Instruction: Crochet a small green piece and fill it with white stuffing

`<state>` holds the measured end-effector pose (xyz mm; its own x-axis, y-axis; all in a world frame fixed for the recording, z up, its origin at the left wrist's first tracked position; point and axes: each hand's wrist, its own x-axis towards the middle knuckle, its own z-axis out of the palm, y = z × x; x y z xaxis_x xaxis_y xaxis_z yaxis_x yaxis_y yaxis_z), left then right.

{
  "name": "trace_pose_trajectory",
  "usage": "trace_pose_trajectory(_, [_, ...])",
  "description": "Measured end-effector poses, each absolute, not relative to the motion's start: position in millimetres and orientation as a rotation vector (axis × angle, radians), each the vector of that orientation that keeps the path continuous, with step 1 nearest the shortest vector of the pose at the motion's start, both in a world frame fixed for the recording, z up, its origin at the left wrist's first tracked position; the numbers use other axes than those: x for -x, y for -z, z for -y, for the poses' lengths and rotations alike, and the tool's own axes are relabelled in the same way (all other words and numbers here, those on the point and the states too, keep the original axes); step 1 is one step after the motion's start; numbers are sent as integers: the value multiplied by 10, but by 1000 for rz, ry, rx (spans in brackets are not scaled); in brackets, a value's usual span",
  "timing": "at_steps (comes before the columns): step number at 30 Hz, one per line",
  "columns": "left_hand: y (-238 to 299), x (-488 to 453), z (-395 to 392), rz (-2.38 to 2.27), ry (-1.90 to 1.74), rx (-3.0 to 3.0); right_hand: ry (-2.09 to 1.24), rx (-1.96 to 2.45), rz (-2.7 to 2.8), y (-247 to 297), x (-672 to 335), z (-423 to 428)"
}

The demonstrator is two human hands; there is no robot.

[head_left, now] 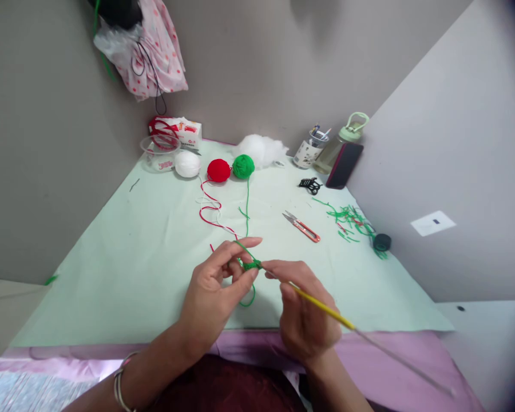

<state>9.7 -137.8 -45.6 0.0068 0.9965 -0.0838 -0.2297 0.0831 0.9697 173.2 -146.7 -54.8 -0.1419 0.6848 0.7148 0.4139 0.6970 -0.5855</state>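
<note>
Between thumb and fingers my left hand [217,286] pinches a small green crochet piece [251,265]. A strand of green yarn runs over its raised index finger and back to the green yarn ball [243,166]. My right hand [306,309] is closed around a crochet hook [321,305] with a yellow grip, its long metal shaft pointing to the lower right. The hook's tip meets the green piece, and my right index fingertip lies close to it. A loop of green yarn [253,296] hangs below the left hand.
Behind are a red yarn ball [218,170], a white yarn ball [187,165], white stuffing [261,150] and a plastic tub [158,154]. To the right lie thread snips [302,226], yarn scraps [347,217], a black roll [381,242], a phone [344,166] and a bottle [332,150].
</note>
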Motion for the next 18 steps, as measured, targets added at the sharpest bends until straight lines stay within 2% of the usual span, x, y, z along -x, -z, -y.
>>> trace_pose_trajectory(4, [435, -122, 1384, -1095, -1273, -934, -141, 845, 1887, 593, -1731, 1447])
trace_pose_trajectory(12, [427, -48, 1369, -1091, -1260, -1007, -454, 825, 1666, 575, -1734, 1425])
trace_pose_trajectory(18, [498, -104, 1369, -1140, -1411, -1247, -327, 779, 1728, 612, -1723, 1356])
